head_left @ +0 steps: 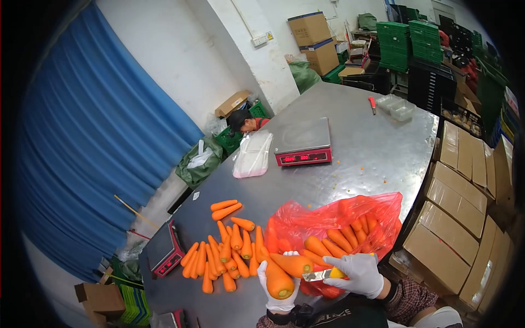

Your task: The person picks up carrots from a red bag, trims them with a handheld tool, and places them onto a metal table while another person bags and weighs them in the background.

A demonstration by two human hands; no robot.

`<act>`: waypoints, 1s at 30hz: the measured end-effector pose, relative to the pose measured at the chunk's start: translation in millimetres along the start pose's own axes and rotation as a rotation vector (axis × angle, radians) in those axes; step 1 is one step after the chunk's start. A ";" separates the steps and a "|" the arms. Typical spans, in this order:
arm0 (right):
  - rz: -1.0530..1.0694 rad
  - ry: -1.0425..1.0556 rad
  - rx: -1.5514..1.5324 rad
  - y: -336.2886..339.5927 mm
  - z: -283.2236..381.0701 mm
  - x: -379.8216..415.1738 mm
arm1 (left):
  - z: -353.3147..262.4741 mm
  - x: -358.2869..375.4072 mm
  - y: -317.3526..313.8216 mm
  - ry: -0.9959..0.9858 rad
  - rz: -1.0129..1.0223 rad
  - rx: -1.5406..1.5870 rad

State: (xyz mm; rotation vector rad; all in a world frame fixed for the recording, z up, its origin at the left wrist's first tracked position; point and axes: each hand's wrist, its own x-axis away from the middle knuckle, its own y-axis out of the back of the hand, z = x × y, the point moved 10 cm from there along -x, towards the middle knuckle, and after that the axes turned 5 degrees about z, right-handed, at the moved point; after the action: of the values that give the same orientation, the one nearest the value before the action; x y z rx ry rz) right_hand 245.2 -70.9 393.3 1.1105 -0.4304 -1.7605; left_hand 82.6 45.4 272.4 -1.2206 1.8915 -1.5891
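My left hand (268, 284), in a white glove, is closed around a thick carrot (279, 285). A second carrot (292, 264) lies across the same hand, its blunt end at the knife. My gloved right hand (358, 276) grips a yellow-handled knife (316, 275), its short metal blade pointing left and right at that carrot's end. Behind my hands, an open red plastic bag (383, 205) holds several more carrots (339, 239). To the left, a loose pile of carrots (219, 262) lies on the metal table (361, 131).
A red scale (303, 142) stands at mid-table beside a stack of clear bags (254, 154). Another scale (164, 249) sits at the left edge. Farther back lie a red cutter (372, 105) and plastic trays (398, 107). Cartons (445, 224) line the right side. A person (247, 121) is beyond the table.
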 end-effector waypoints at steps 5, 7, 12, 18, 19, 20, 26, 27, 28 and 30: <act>-0.014 0.027 0.119 9.6 15.7 -9.7 | 3.5 1.0 8.0 0.012 -0.043 0.140; -0.109 -0.109 0.122 7.0 -30.4 -16.3 | 7.2 9.7 -19.7 0.047 0.049 0.128; -0.139 -0.127 -0.083 10.5 -42.8 -5.6 | 4.7 7.8 -35.8 0.006 0.117 -0.011; 0.086 0.167 0.075 -9.6 26.8 -19.9 | 25.4 -1.5 -22.7 0.121 0.069 0.015; 0.152 0.192 0.138 -13.7 36.1 -24.0 | 26.8 -0.7 -22.6 0.116 0.066 0.017; 0.219 0.222 0.201 -20.2 41.8 -26.3 | 28.1 0.5 -16.1 0.112 -0.009 0.051; -0.057 -0.227 0.216 -16.6 -58.5 -39.2 | 49.7 20.7 -19.3 0.293 0.072 -0.020; -0.127 -0.306 0.048 -11.8 -80.7 -30.1 | 47.3 26.0 -21.7 0.301 0.085 -0.117; -0.192 -0.383 -0.117 -9.3 -97.2 -21.9 | 45.9 27.5 -21.6 0.310 0.097 -0.209; -0.123 -0.469 -0.160 -7.9 -100.7 -13.1 | 11.9 13.8 -7.0 0.251 0.048 -0.383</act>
State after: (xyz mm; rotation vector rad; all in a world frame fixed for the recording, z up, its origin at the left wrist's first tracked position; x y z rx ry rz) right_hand 326.2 -36.9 341.7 0.6160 -0.4983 -2.1277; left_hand 86.6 27.4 278.7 -1.1474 2.4527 -1.4540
